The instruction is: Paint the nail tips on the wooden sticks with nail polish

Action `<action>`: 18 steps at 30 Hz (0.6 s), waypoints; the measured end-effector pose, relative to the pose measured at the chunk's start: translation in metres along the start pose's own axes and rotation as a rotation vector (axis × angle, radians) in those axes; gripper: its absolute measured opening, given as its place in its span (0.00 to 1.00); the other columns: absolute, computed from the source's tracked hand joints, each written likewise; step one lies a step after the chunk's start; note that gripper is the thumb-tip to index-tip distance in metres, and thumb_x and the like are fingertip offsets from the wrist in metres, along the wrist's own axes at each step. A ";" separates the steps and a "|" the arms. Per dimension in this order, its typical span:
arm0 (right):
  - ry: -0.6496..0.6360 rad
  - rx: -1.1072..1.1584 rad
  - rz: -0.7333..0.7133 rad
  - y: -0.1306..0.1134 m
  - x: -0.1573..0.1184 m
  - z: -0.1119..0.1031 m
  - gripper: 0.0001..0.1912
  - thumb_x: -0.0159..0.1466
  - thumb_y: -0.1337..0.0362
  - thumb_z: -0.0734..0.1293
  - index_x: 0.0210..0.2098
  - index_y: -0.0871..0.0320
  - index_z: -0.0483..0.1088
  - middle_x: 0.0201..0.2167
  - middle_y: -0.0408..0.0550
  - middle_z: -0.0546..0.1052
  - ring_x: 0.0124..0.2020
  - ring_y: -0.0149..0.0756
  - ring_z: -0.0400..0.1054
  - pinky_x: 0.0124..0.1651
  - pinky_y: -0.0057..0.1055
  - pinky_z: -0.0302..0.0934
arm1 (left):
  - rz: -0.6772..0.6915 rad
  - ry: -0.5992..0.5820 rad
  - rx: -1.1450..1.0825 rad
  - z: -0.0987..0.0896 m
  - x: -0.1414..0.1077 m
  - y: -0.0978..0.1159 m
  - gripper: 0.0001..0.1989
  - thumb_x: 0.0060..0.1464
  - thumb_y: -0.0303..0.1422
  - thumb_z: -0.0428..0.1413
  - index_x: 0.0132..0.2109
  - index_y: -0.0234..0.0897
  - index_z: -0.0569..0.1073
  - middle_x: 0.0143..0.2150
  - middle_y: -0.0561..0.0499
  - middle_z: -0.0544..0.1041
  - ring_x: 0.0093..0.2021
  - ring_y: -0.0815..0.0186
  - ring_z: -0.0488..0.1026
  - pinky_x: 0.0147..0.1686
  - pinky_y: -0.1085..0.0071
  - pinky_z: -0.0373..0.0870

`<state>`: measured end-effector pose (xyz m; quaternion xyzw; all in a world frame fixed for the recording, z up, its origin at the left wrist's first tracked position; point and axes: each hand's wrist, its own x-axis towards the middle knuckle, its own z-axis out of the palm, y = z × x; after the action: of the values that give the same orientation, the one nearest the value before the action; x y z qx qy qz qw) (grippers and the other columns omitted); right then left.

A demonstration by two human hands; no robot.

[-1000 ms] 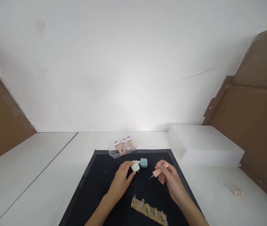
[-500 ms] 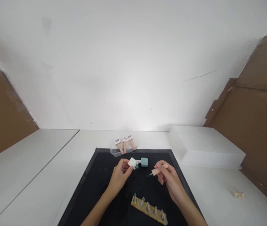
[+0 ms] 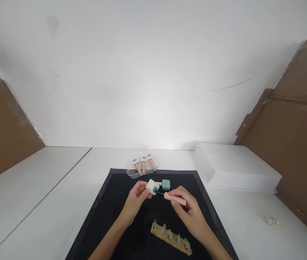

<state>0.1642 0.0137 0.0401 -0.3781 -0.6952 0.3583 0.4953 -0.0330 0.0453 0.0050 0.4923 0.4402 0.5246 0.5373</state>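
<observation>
Head view: inside the side edges of the black rectangular mat [image 3: 118, 189], the left hand [image 3: 135, 200] pinches a white square bottle [image 3: 150, 185], green-mouthed; the right hand [image 3: 188, 209] pinches a pink-handled brush [image 3: 175, 198].

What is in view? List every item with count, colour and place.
Bottles: 3, white with pink caps, in tray
Tray: 1, clear, mat's far edge
Square bottle: 1, teal, on mat
Open bottle: 1, white with green, left hand
Cap brush: 1, pink, right hand
Stand: 1, tan, near mat
Tips: 5, one green, four clear, on stand
Mat: 1, black, on tabletop
Tabletop: white, around mat
Block: 1, white, right
Small rings: beige, far right
Wall: white, behind
Cardboard: brown, both sides
Hands: 2, bare, over mat
</observation>
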 end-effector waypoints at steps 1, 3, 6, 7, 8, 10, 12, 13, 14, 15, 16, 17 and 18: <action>-0.003 -0.006 -0.007 -0.001 0.000 0.000 0.07 0.62 0.66 0.61 0.37 0.54 0.71 0.29 0.46 0.69 0.29 0.37 0.64 0.29 0.29 0.55 | 0.005 0.000 -0.001 0.000 0.000 0.001 0.17 0.46 0.45 0.58 0.35 0.36 0.67 0.29 0.52 0.74 0.29 0.69 0.70 0.34 0.71 0.67; -0.017 -0.024 -0.021 -0.002 0.000 0.000 0.07 0.62 0.67 0.61 0.37 0.54 0.70 0.29 0.46 0.69 0.29 0.37 0.64 0.29 0.30 0.56 | 0.016 0.000 0.003 -0.001 -0.001 0.002 0.16 0.47 0.45 0.57 0.36 0.36 0.67 0.30 0.52 0.74 0.29 0.69 0.70 0.34 0.70 0.67; -0.040 -0.045 -0.036 -0.002 0.001 0.001 0.08 0.63 0.67 0.61 0.38 0.54 0.71 0.30 0.47 0.69 0.30 0.38 0.64 0.29 0.30 0.57 | 0.035 0.001 0.018 -0.003 -0.002 0.003 0.17 0.46 0.45 0.58 0.36 0.37 0.67 0.30 0.52 0.74 0.29 0.69 0.70 0.35 0.70 0.66; -0.047 -0.049 -0.039 -0.002 0.001 0.002 0.08 0.63 0.67 0.61 0.38 0.54 0.71 0.30 0.48 0.69 0.30 0.38 0.65 0.28 0.30 0.57 | 0.041 0.000 0.025 -0.003 -0.002 0.003 0.17 0.46 0.45 0.58 0.36 0.37 0.67 0.30 0.52 0.74 0.29 0.69 0.69 0.35 0.70 0.66; -0.051 -0.052 -0.043 -0.001 0.000 0.002 0.08 0.63 0.68 0.61 0.39 0.54 0.71 0.30 0.48 0.69 0.30 0.38 0.65 0.28 0.30 0.58 | 0.048 -0.001 0.031 -0.003 -0.002 0.002 0.17 0.46 0.45 0.58 0.36 0.37 0.66 0.30 0.52 0.74 0.30 0.69 0.69 0.34 0.71 0.65; -0.053 -0.064 -0.051 0.000 0.000 0.002 0.09 0.63 0.68 0.61 0.40 0.54 0.71 0.31 0.48 0.69 0.30 0.38 0.65 0.28 0.30 0.58 | 0.061 -0.003 0.044 -0.003 -0.001 0.002 0.17 0.45 0.45 0.58 0.36 0.37 0.66 0.30 0.52 0.73 0.30 0.68 0.69 0.34 0.71 0.65; -0.058 -0.081 -0.063 0.001 -0.001 0.002 0.10 0.63 0.68 0.60 0.41 0.53 0.71 0.31 0.48 0.69 0.30 0.38 0.65 0.29 0.30 0.60 | 0.073 -0.001 0.059 -0.003 -0.001 0.001 0.17 0.45 0.44 0.59 0.35 0.37 0.67 0.30 0.53 0.73 0.31 0.68 0.68 0.34 0.72 0.65; -0.063 -0.090 -0.073 0.002 -0.001 0.002 0.11 0.64 0.68 0.60 0.42 0.53 0.71 0.32 0.49 0.69 0.31 0.38 0.66 0.29 0.31 0.60 | 0.078 0.002 0.067 -0.002 -0.001 0.001 0.17 0.45 0.44 0.59 0.35 0.37 0.67 0.29 0.53 0.72 0.31 0.68 0.68 0.34 0.72 0.65; -0.071 -0.099 -0.086 0.002 -0.001 0.001 0.12 0.64 0.69 0.60 0.43 0.52 0.70 0.32 0.49 0.70 0.31 0.39 0.66 0.30 0.31 0.61 | 0.084 0.008 0.075 -0.002 -0.001 0.001 0.16 0.45 0.44 0.58 0.35 0.37 0.67 0.29 0.53 0.72 0.31 0.68 0.68 0.33 0.72 0.65; -0.080 -0.113 -0.102 0.003 -0.001 0.001 0.13 0.64 0.69 0.60 0.45 0.52 0.70 0.33 0.49 0.70 0.32 0.39 0.67 0.30 0.31 0.61 | 0.089 0.017 0.083 -0.002 -0.002 0.001 0.16 0.45 0.44 0.58 0.35 0.37 0.67 0.29 0.53 0.72 0.30 0.68 0.68 0.33 0.72 0.65; -0.089 -0.131 -0.120 0.003 -0.001 0.001 0.14 0.64 0.69 0.60 0.46 0.52 0.70 0.33 0.50 0.70 0.32 0.39 0.67 0.31 0.32 0.62 | 0.095 0.026 0.091 -0.001 -0.002 0.001 0.16 0.45 0.44 0.58 0.35 0.37 0.67 0.29 0.53 0.72 0.30 0.69 0.68 0.33 0.72 0.65; -0.099 -0.154 -0.139 0.003 -0.001 0.001 0.15 0.63 0.70 0.60 0.47 0.52 0.70 0.34 0.50 0.70 0.32 0.39 0.67 0.32 0.32 0.62 | 0.103 0.037 0.098 -0.001 -0.002 0.001 0.16 0.45 0.43 0.58 0.35 0.37 0.67 0.29 0.53 0.72 0.30 0.69 0.69 0.33 0.72 0.66; -0.111 -0.180 -0.157 0.003 -0.001 0.000 0.16 0.63 0.71 0.60 0.48 0.52 0.70 0.34 0.50 0.70 0.32 0.39 0.67 0.32 0.32 0.62 | 0.112 0.048 0.104 -0.001 -0.003 0.001 0.15 0.46 0.43 0.58 0.35 0.37 0.67 0.29 0.53 0.72 0.31 0.68 0.69 0.34 0.72 0.66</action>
<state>0.1646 0.0139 0.0365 -0.3448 -0.7784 0.2750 0.4466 -0.0344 0.0428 0.0062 0.5309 0.4514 0.5418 0.4700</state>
